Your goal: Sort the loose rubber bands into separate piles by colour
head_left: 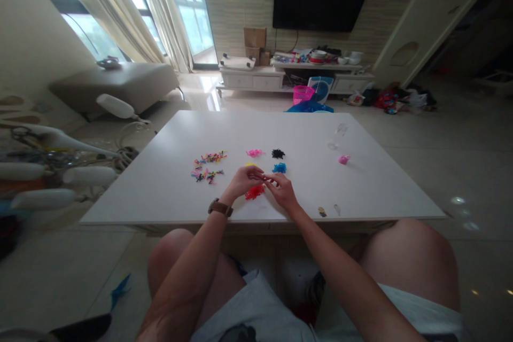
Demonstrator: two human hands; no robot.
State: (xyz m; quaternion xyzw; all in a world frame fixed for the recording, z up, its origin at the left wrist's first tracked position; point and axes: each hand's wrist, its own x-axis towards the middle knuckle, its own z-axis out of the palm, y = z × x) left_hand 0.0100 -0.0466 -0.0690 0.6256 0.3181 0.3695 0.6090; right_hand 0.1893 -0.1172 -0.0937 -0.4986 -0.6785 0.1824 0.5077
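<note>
My left hand [245,180] and my right hand [281,189] meet at the fingertips just above the white table [320,187]. The fingers of both are pinched together; whatever is between them is too small to make out. Just below the hands lies a pile of small red pieces [254,193], perhaps little rubber bands. Small blue pieces [279,168] sit beyond my right hand, and a partly covered yellow pile [250,164] behind my left. Farther back are a pink pile [255,153] and a black pile [278,154]. To the left, mixed multicoloured bundles [211,157] lie in two groups.
On the table's right are a pink object [343,160], a clear plastic item [341,129], a small yellow and dark piece [322,212] and a small clear piece [337,208]. Behind stand a pink basket [302,95] and a white TV cabinet [252,79].
</note>
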